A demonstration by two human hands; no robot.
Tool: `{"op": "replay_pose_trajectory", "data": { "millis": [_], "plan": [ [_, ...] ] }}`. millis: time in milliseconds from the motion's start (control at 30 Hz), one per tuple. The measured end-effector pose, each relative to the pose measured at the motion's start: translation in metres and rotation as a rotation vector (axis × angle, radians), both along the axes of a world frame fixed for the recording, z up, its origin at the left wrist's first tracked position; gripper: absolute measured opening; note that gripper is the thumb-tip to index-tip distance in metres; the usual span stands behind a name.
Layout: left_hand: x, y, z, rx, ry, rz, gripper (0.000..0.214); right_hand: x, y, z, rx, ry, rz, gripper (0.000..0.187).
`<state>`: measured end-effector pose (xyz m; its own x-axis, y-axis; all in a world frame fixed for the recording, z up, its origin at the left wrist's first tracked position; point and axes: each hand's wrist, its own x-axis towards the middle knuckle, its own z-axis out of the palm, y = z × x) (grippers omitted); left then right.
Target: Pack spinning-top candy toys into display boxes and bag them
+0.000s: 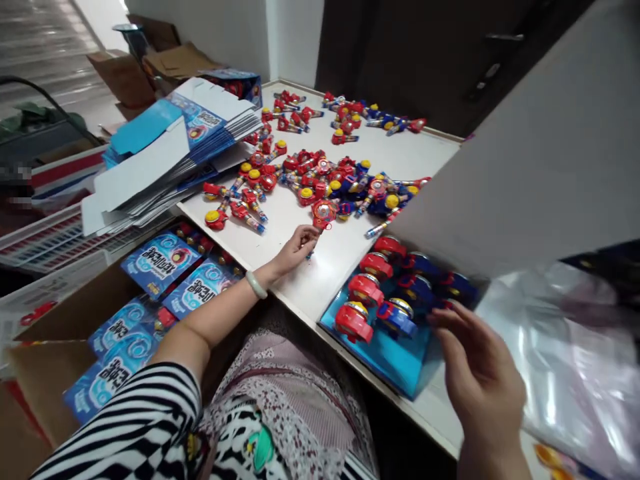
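My left hand (299,248) reaches over the white table, its fingers closed at the near end of a red round toy (324,212) with a silvery patterned face. A small bluish piece shows below those fingers. On the right, my right hand (483,380) is held beside an open blue box (383,360), thumb and fingers apart. Its fingertips are close to the toys at the box's right side; whether they touch one cannot be made out. Red toys (353,321) and blue toys (397,317) with round silvery rims stand in rows inside the box.
A heap of red and blue toys (305,163) spreads across the table. Flat printed cartons (165,153) are stacked at the left. Below them, a cardboard box (45,380) holds filled blue packs (160,263). Clear plastic bags (555,353) lie at right, near a grey panel (530,147).
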<state>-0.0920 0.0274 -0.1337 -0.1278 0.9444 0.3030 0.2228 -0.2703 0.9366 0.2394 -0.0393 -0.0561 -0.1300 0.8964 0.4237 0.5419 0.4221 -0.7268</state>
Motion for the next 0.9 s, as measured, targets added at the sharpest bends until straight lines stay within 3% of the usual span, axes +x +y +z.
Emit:
{"op": "replay_pose_trajectory", "data": {
  "millis": [67, 133, 233, 300, 333, 367, 433, 500, 533, 633, 700, 900],
  "plan": [
    [0.016, -0.017, 0.021, 0.179, -0.056, -0.116, 0.024, -0.029, 0.011, 0.02, 0.015, 0.112, 0.142, 0.057],
    [0.039, -0.033, 0.049, 0.317, -0.016, -0.25, 0.025, -0.055, 0.021, 0.042, 0.062, 0.129, 0.221, 0.081],
    [0.068, -0.046, 0.088, 0.454, 0.107, -0.507, 0.024, -0.063, 0.027, 0.065, 0.149, 0.045, 0.12, 0.073],
    [0.071, -0.039, 0.1, 0.448, 0.15, -0.617, 0.032, -0.04, 0.018, 0.07, 0.228, -0.016, -0.027, 0.064],
    [0.066, -0.029, 0.1, 0.42, 0.142, -0.597, 0.036, -0.022, 0.011, 0.067, 0.276, -0.035, -0.101, 0.063],
    [0.058, -0.016, 0.094, 0.383, 0.116, -0.513, 0.038, -0.002, 0.003, 0.062, 0.322, -0.042, -0.164, 0.063],
    [0.037, 0.017, 0.074, 0.312, 0.033, -0.2, 0.034, 0.039, -0.013, 0.042, 0.369, -0.028, -0.233, 0.061],
    [0.016, 0.048, 0.048, 0.254, -0.023, 0.108, 0.026, 0.067, -0.022, 0.01, 0.331, -0.014, -0.215, 0.058],
    [0.008, 0.061, 0.036, 0.204, -0.039, 0.186, 0.025, 0.074, -0.025, -0.007, 0.301, -0.007, -0.2, 0.056],
    [0.002, 0.078, 0.013, 0.051, -0.036, 0.215, 0.026, 0.072, -0.023, -0.051, 0.271, 0.017, -0.156, 0.054],
    [0.007, 0.078, 0.005, 0.0, -0.015, 0.181, 0.029, 0.063, -0.02, -0.063, 0.293, 0.003, -0.097, 0.056],
    [-0.001, 0.085, -0.024, -0.041, 0.047, 0.156, 0.038, 0.057, -0.024, -0.059, 0.259, -0.075, 0.022, 0.066]
  ]
}}
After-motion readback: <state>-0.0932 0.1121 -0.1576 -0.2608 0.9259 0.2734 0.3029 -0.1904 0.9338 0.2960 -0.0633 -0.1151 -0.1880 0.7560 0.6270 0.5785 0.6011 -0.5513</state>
